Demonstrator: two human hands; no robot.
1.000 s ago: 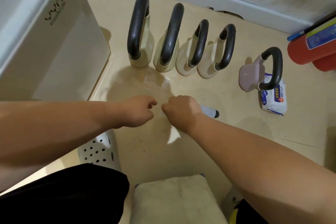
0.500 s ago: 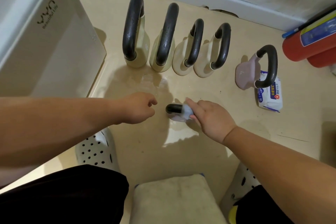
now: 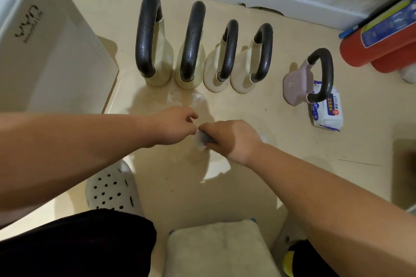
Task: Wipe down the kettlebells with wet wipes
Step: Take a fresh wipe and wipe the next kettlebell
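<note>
Holding a soft wet wipe (image 3: 201,141) in curled right hand (image 3: 231,139); left hand (image 3: 174,127) pinches its edge; heavy kettlebells (image 3: 153,38) lift by handles.

Four cream kettlebells (image 3: 195,51) with black handles stood in a row on the floor, a lilac kettlebell (image 3: 299,84) apart beside the wipes pack (image 3: 327,110), a small dark-handled kettlebell (image 3: 206,139) wrapped in a white wipe (image 3: 200,143).

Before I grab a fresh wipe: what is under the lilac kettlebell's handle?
The wet wipes pack lies on the floor beside the lilac kettlebell. The black handle overhangs its upper left corner, hiding that part; the opening flap cannot be seen.
</note>
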